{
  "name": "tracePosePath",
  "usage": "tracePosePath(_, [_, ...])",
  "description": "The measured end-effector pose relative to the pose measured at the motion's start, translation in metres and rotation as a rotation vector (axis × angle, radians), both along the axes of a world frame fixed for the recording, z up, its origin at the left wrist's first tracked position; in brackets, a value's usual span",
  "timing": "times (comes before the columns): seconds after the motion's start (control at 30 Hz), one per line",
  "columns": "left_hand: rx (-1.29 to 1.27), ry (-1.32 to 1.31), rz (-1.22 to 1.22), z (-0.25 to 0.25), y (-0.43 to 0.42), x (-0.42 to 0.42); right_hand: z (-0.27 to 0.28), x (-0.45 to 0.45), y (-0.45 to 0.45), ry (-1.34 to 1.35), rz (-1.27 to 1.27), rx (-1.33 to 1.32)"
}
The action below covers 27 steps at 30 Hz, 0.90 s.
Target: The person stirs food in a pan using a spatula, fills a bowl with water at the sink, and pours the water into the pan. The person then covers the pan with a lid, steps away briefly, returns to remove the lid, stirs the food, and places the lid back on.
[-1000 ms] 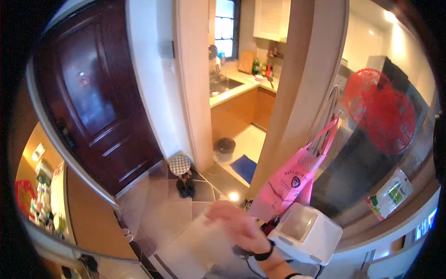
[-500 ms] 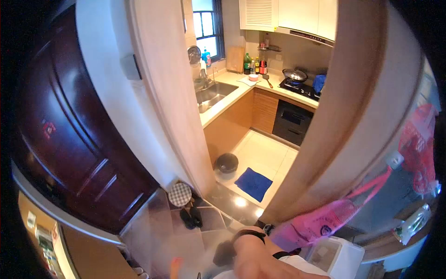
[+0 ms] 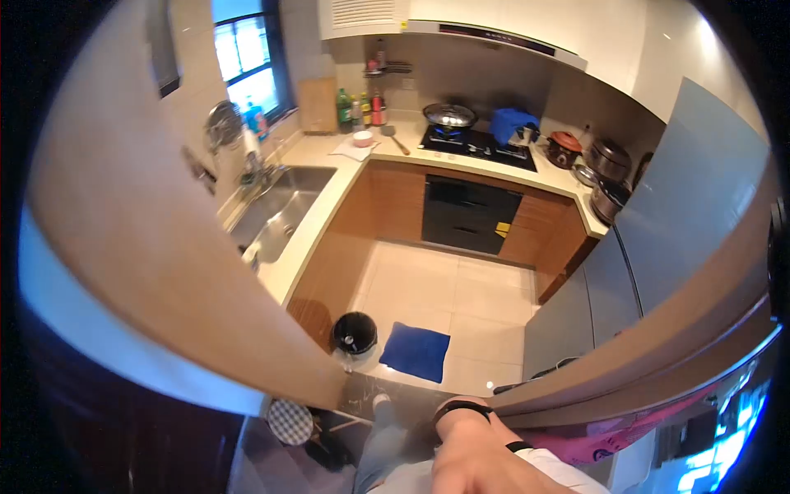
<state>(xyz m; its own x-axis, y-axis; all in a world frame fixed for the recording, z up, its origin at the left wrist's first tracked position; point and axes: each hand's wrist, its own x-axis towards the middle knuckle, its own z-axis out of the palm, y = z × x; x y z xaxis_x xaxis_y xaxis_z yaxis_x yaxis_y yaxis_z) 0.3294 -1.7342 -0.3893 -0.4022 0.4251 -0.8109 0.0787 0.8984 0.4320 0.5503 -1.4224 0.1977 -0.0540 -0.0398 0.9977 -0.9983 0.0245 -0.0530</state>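
My right hand (image 3: 476,463) is at the bottom edge, close to the camera, its wrist bent and a black band around it. Its fingers run out of the frame, so whether they hold anything is hidden. A white sleeve lies to its right. My left hand does not show. Left of my right hand, my leg (image 3: 380,449) in light trousers stands at the dark doorway threshold (image 3: 399,395). Just beyond, on the kitchen floor, are a blue mat (image 3: 416,352) and a black bin (image 3: 355,333).
Door frames curve along both sides. A sink (image 3: 284,216) is on the left counter; a lidded pan (image 3: 449,116) stands on the stove over a blue flame. Pots and a grey fridge (image 3: 687,189) are right. A checkered stool (image 3: 290,421) stands lower left.
The view has turned right and moved closer to the kitchen doorway. The entrance door and pink apron have slid toward the lower edges. My right hand has drawn back toward the camera.
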Motion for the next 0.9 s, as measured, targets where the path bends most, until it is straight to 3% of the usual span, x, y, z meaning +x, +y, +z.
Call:
tracePosePath(0.13, [-0.054, 0.006, -0.410, -0.020, 0.095, -0.091, 0.004, -0.052, 0.111, -0.159, -0.074, 0.356])
tracePosePath(0.17, [-0.032, 0.044, -0.594, -0.024, 0.122, -0.117, -0.006, -0.069, 0.140, -0.107, -0.159, 0.368])
tracePosePath(0.2, [0.027, 0.129, -0.818, -0.038, 0.152, -0.146, -0.025, -0.071, 0.160, -0.529, -0.152, 0.107])
tracePosePath(0.27, [0.113, 0.358, -1.000, -0.049, 0.237, -0.201, -0.067, -0.100, 0.212, -0.662, -0.562, 0.097])
tracePosePath(0.3, [0.148, 0.440, -0.797, -0.020, 0.312, -0.218, -0.094, -0.104, 0.241, -0.961, -0.936, 0.145])
tracePosePath(0.33, [0.207, 0.510, -0.586, 0.008, 0.388, -0.234, -0.131, -0.106, 0.274, -1.172, -1.149, 0.181])
tracePosePath(0.37, [0.498, 0.366, -0.396, 0.063, 0.454, -0.240, -0.190, -0.101, 0.308, -1.295, -1.338, 0.192])
tracePosePath(0.43, [0.759, 0.094, -0.200, 0.089, 0.561, -0.266, -0.327, -0.061, 0.366, -2.049, -1.415, 0.174])
tracePosePath(0.47, [0.840, 0.012, -0.118, 0.109, 0.599, -0.267, -0.424, -0.023, 0.390, -2.336, -1.429, 0.107])
tracePosePath(0.53, [0.897, 0.131, -0.151, 0.150, 0.645, -0.257, -0.520, 0.052, 0.365, -2.380, -1.590, -0.169])
tracePosePath(0.57, [0.923, 0.198, -0.159, 0.161, 0.674, -0.250, -0.564, 0.081, 0.354, -2.578, -1.486, -0.281])
tracePosePath(0.6, [0.950, 0.154, -0.123, 0.149, 0.688, -0.244, -0.652, 0.130, 0.328, -2.507, -1.348, -0.285])
tracePosePath(0.63, [0.974, 0.115, -0.084, 0.127, 0.693, -0.242, -0.677, 0.152, 0.303, -2.653, -1.123, -0.400])
tracePosePath(0.67, [0.952, 0.278, -0.206, 0.090, 0.695, -0.244, -0.683, 0.163, 0.288, -2.798, -0.909, -0.545])
tracePosePath(0.73, [0.572, 0.256, -0.421, 0.035, 0.673, -0.242, -0.677, 0.174, 0.288, -2.927, -0.619, -0.866])
tracePosePath(0.8, [0.265, 0.147, -0.583, 0.011, 0.681, -0.243, -0.667, 0.165, 0.335, -2.918, -0.516, -1.083])
tracePosePath(0.9, [0.147, 0.061, -0.482, 0.009, 0.727, -0.248, -0.666, 0.143, 0.427, -2.816, -0.514, -1.245])
